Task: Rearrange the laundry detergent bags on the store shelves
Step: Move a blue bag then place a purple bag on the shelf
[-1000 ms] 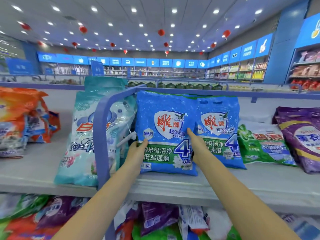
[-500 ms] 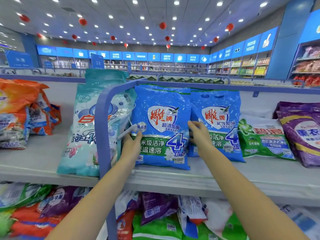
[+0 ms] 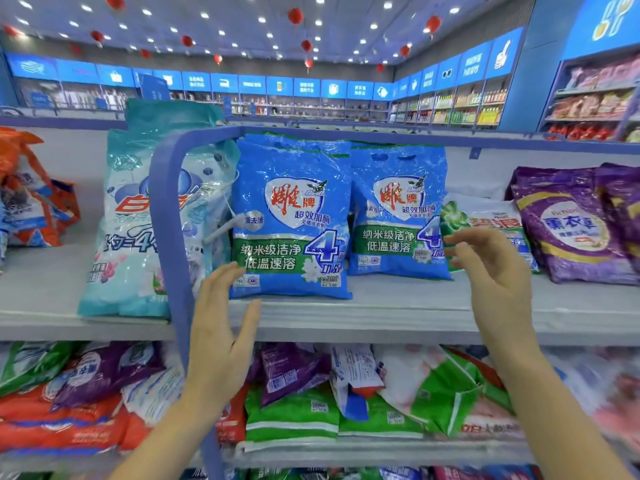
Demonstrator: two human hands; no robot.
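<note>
We have the blue bag [image 3: 291, 216] standing upright on the upper shelf [image 3: 381, 317], its face square to us and its bottom edge near the shelf's front lip. Everything else we place from it. Just to its left is the curved blue rail [image 3: 166, 216], with a pale bag [image 3: 128, 220] leaning behind that. Just to its right, and a little further back, stands a second blue bag [image 3: 398, 213] of the same kind, and the two overlap at the edge. Further right lie a green bag [image 3: 485, 220] and a purple bag [image 3: 568, 223], both tipped back rather than upright.

Our left hand [image 3: 221, 327] hangs below the blue bag's lower left corner with its fingers [image 3: 227, 277] straight and spread, holding nothing (whether a fingertip brushes the corner we cannot tell). Our right hand [image 3: 491, 268] is well to the right of the blue bag, in front of the green bag, with its fingers loosely curled around nothing.

We judge that the blue bag is placed and we are between bags. The next move probably calls for choosing another one to straighten. The slumped green bag under our right hand looks the likeliest, and it would need both hands on its sides to stand it up without knocking over the second blue bag beside it.
</note>
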